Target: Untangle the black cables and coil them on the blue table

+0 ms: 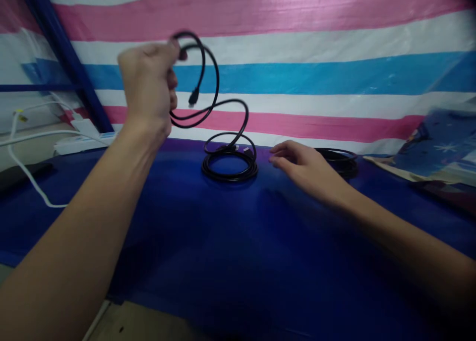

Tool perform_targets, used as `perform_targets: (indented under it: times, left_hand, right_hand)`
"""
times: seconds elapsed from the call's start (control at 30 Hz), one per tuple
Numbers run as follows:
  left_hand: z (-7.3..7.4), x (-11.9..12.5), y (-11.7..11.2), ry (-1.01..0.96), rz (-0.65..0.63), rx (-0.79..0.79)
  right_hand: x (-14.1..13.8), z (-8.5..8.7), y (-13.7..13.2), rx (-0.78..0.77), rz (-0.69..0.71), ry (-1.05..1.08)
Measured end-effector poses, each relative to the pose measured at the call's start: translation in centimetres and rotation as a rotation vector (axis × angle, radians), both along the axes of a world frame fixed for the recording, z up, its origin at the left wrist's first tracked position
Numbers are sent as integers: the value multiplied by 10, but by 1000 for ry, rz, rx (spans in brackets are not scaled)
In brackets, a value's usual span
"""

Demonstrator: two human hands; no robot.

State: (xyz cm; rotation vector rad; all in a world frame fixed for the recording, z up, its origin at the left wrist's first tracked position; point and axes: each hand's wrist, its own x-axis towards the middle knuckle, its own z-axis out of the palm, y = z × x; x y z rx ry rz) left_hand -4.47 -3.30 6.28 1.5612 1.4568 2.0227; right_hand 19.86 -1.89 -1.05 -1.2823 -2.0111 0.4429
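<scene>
Raised at the upper left, my left hand (150,83) is closed around part of a black cable (216,83). One connector end (194,97) dangles from a loop beside the fingers. The cable runs down in loose turns to a coil (229,177) lying on the blue table (223,232). Light-coloured plug tips (247,151) show at the back of that coil. Just right of the coil, my right hand (297,162) hovers over the table with fingers apart and nothing in them. Behind it lies a second black cable coil (340,160), partly hidden by the hand.
A white power strip (82,142) with a white charger and cord (22,167) stands at the left, near a dark flat object (26,175). A striped sheet (297,78) hangs behind the table. A blue patterned bag-like item (439,142) is at the right.
</scene>
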Motion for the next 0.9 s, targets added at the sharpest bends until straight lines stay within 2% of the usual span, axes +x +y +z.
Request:
perform_targets:
  times: [0.07, 0.1, 0.23, 0.3, 0.4, 0.47, 0.57, 0.63, 0.7, 0.8, 0.9]
  left_hand:
    - [5, 7, -9, 12, 69, 165]
    - [5, 12, -12, 0, 64, 205]
    - [-2, 39, -15, -91, -88, 203]
    - [-10, 52, -16, -57, -201, 214]
    - [-20, 66, -17, 38, -348, 224]
    - [-26, 72, -18, 58, -377, 206]
    - [-31, 74, -17, 92, -394, 209]
    - [-34, 74, -16, 206, -401, 194]
    - [-36, 74, -15, 383, -376, 139]
    - [-40, 74, -15, 686, -333, 35]
    - [-48, 77, -13, 1046, -371, -49]
  right_hand:
    - [-2, 1, -3, -88, 47, 157]
    - [-4, 1, -4, -130, 75, 208]
    - [-8, -4, -7, -293, 181, 295]
    - [-9, -7, -5, -305, 159, 340]
    - [-9, -9, -2, -275, 21, 428]
    - [-7, -8, 0, -349, -22, 491]
    - [-1, -5, 1, -521, 55, 537]
    - [3, -1, 3, -565, 129, 551]
    - [6, 3, 5, -533, 171, 622]
    - [9, 10, 7, -467, 185, 780]
    - [8, 18, 3, -443, 241, 871]
